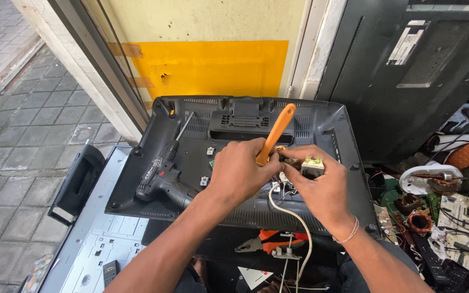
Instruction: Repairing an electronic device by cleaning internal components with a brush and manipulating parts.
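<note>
Two hands: both at centre frame, over the black TV back cover [321, 130].
Left hand [240, 171]: fingers clenched on one orange-handled screwdriver [276, 134], its tip at the part.
Right hand [318, 187]: fingers grasping one small wired component [311, 166]; a white cable [291, 214] hangs below.
Progress: part lifted off the cover, wires attached, screwdriver engaged.
Nearby: one cordless drill [161, 182] centre left; one orange pliers [267, 241] below.
</note>
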